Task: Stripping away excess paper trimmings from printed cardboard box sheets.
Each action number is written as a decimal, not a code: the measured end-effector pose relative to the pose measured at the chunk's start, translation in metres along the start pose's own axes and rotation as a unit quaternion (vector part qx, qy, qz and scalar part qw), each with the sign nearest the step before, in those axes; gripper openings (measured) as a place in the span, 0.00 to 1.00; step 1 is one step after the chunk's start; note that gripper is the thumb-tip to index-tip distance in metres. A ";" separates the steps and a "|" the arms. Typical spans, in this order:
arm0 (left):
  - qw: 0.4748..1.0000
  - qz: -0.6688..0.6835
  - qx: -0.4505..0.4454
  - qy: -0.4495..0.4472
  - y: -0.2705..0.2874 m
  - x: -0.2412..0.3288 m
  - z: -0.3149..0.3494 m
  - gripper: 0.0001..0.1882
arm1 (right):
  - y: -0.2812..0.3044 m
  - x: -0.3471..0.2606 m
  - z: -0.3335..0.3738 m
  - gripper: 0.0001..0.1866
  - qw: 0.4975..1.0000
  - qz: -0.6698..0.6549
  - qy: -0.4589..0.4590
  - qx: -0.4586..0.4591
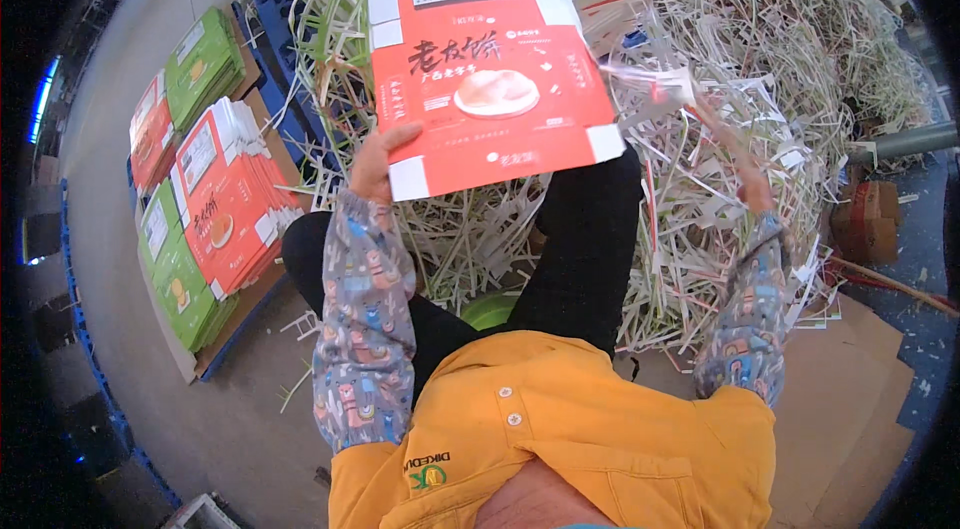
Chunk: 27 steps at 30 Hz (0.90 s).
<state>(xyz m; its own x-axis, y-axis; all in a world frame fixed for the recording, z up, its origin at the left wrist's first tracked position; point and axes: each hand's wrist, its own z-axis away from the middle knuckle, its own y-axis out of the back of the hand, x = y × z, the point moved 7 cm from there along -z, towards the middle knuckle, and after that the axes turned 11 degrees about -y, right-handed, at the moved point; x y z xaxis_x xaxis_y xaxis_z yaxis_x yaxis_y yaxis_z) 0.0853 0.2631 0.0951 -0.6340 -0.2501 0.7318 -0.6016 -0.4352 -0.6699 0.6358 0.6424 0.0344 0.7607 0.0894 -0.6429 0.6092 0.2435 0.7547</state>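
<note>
While the left hand (374, 164) is clamped on the lower left edge of a flat red carton (485, 59) above paper strips (690, 229), the right hand (757, 193), blurred, is beyond its right side; I cannot tell whether it is closed.

Upper garment: orange-yellow shirt (590, 409), collar open, two pale round buttons (514, 419) on the placket, dark lettering with a green emblem (428, 476) on the left chest. Forearms: grey left oversleeve (365, 329) and right oversleeve (748, 319), both printed with small multicoloured figures. Lower garment: plain black trousers (585, 239). Left hand (374, 165) and right hand (757, 191): bare.
</note>
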 end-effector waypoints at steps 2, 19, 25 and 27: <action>0.999 -0.021 0.038 -0.002 0.026 0.007 0.015 0.21 | -0.068 -0.057 0.016 0.28 0.962 0.215 0.131 -0.104; 0.963 -0.217 0.043 -0.157 0.008 0.014 0.057 0.38 | -0.142 -0.354 0.196 0.25 0.885 0.044 0.455 0.092; 0.932 -0.300 -0.047 -0.200 -0.004 0.019 0.072 0.53 | -0.160 -0.318 0.153 0.40 0.925 0.072 0.365 -0.076; 0.926 -0.320 -0.080 -0.185 0.000 0.013 0.072 0.57 | -0.167 -0.312 0.143 0.39 0.942 -0.022 0.293 -0.164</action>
<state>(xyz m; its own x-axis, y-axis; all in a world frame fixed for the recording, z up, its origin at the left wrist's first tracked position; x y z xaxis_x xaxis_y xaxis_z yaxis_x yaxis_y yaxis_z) 0.1118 0.1978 0.1142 0.0694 -0.2782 0.9580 -0.8798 -0.4698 -0.0727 0.3285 0.4353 0.1274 0.4248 0.5663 -0.7063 0.4621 0.5352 0.7071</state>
